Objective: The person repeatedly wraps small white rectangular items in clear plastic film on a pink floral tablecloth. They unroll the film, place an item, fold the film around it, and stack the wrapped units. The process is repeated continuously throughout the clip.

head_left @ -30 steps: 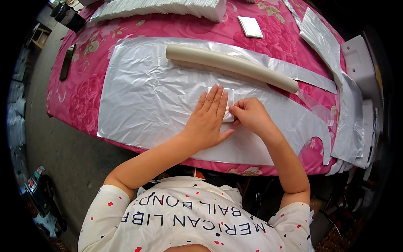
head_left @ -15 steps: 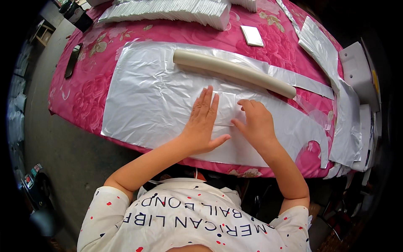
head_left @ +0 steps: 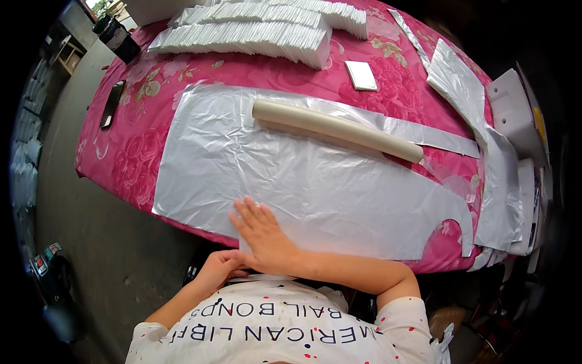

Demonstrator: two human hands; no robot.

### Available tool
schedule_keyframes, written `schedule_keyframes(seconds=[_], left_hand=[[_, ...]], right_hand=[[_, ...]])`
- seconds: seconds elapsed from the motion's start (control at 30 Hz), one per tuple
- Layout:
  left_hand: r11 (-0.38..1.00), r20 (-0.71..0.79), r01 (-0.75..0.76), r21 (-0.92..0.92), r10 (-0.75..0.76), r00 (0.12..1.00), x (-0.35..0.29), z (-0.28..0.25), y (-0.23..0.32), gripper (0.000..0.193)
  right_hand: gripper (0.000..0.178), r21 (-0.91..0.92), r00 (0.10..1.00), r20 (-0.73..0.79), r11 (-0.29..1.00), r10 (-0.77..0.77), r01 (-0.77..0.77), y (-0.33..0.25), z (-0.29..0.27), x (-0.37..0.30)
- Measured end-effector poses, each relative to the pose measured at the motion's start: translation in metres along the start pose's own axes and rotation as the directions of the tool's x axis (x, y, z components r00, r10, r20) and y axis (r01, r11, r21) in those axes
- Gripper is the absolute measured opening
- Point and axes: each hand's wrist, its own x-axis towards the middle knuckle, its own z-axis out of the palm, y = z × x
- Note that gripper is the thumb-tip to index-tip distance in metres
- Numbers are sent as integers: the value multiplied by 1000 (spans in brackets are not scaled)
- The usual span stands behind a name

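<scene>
A large silvery-white plastic sheet (head_left: 339, 194), cut with a curved notch at its right end, lies flat and wrinkled before me. My right hand (head_left: 265, 239) reaches across to the left and lies with spread fingers on its near edge. Just beyond the table's front edge is my left hand (head_left: 224, 268), fingers curled together close against the right palm. What it pinches, if anything, is hidden by the right hand; a bit of pale film shows between them. A beige cardboard tube (head_left: 336, 130) rests across the sheet's far side.
Rows of folded white packets (head_left: 242, 39) stand at the back. One flat folded packet (head_left: 362, 76) lies apart on the pink floral tablecloth (head_left: 130, 161). A phone (head_left: 112, 104) and a dark jar (head_left: 115, 37) are at left. More silvery film (head_left: 500, 182) and white boxes (head_left: 515, 103) line the right.
Both hands have moved from mid-sheet left and toward me, to the near edge. The small folded piece under them no longer shows there. The view has shifted slightly.
</scene>
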Motion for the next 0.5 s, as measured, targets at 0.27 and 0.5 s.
schedule_keyframes(seconds=[0.27, 0.5], left_hand=[[530, 66, -327, 782, 451, 890, -19, 17, 53, 10], [578, 61, -535, 616, 642, 764, -1, 15, 64, 26]], right_hand=[[22, -200, 939, 127, 919, -321, 341, 12, -41, 7], [17, 377, 739, -542, 902, 400, -211, 136, -196, 45]])
